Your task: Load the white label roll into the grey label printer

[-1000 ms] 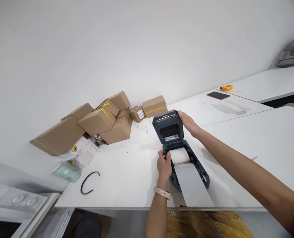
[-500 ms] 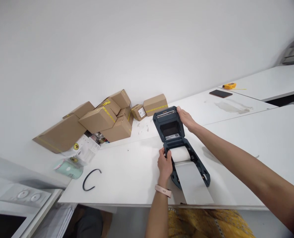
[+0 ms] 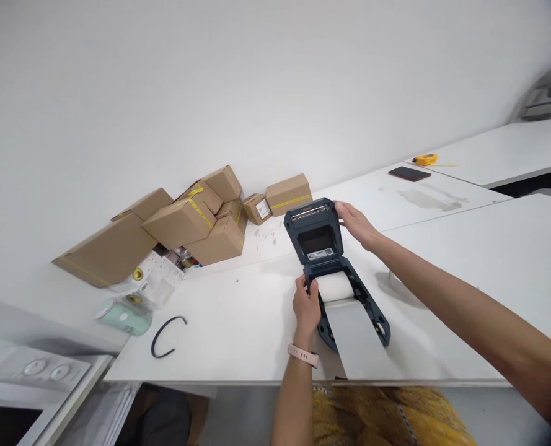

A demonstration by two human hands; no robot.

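A dark blue-grey label printer (image 3: 366, 303) stands on the white table with its lid (image 3: 317, 240) swung up. Inside it lies a white paper roll (image 3: 335, 287), and a wide strip of paper (image 3: 357, 337) runs out toward the table's front edge. My left hand (image 3: 307, 305) grips the printer's left side, thumb over the rim by the roll. At the upper right corner of the raised lid, my right hand (image 3: 356, 224) holds the edge; some of its fingers are hidden behind the lid.
Cardboard boxes (image 3: 177, 223) are piled at the back left, near a green canister (image 3: 129, 317) and a dark curved band (image 3: 157, 339). A phone (image 3: 409, 173) and a yellow tape measure (image 3: 424, 160) lie at the back right. A white round object (image 3: 396, 285) is partly behind my right forearm.
My right hand has shifted slightly at the lid's corner, its fingers stretched a little more. The lid stays raised, and my left hand keeps its grip. The view has moved slightly.
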